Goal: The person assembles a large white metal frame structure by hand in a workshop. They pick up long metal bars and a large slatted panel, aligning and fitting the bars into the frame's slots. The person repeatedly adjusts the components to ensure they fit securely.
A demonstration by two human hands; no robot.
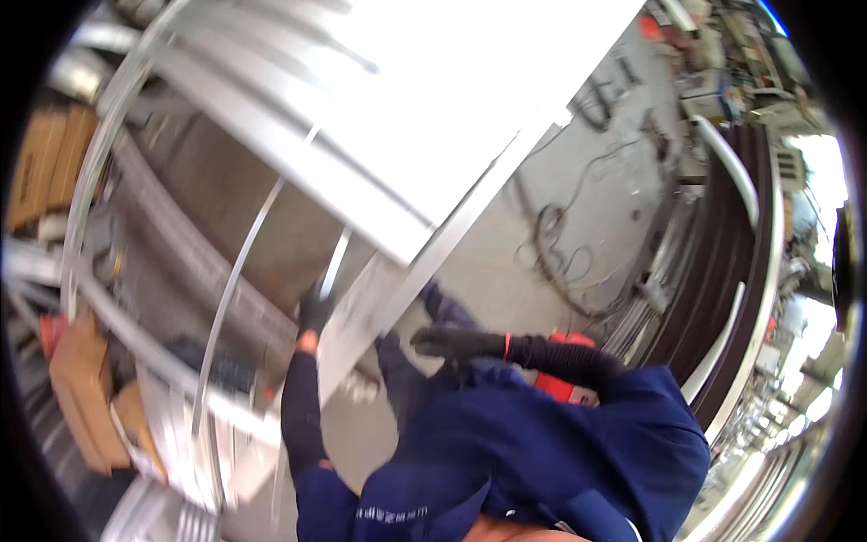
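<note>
My left hand [316, 312], in a dark glove, is beside the corner of a pale metal frame [357, 316]. A thin bright metal strip [337, 262] runs up out of its fingers, which look closed around the strip's lower end, though motion smears them. My right hand [456, 343], also dark-gloved, hovers in front of my body with its fingers stretched out and holds nothing. Above both hands spreads a large panel of silvery metal slats [388, 126], washed out by glare at the top. A long narrow metal strip [239, 266] slants down left of my left hand.
A curved metal bar [83, 199] and cardboard boxes [86, 393] stand at the left. Black cables [551, 235] lie on the grey floor to the right. Farther right is a rack of long dark brown profiles [722, 244]. Something red [564, 388] sits behind my right arm.
</note>
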